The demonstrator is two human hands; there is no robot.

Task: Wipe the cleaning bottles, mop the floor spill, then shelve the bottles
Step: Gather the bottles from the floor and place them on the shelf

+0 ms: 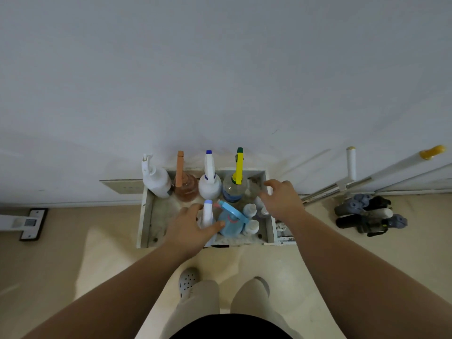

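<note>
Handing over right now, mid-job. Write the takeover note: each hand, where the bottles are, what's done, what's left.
Left hand: grips the front white spray bottle, upright in the shelf tray.
Right hand: open over the tray's right side, holding nothing.
Bottles: back row of spray bottles by the wall; blue bottle beside the held one; small white bottles to its right.
Done: all visible bottles are in the tray.
Left: probably release the held bottle. Wiping and mopping cannot be judged from here. The flat mop lies far left.
</note>
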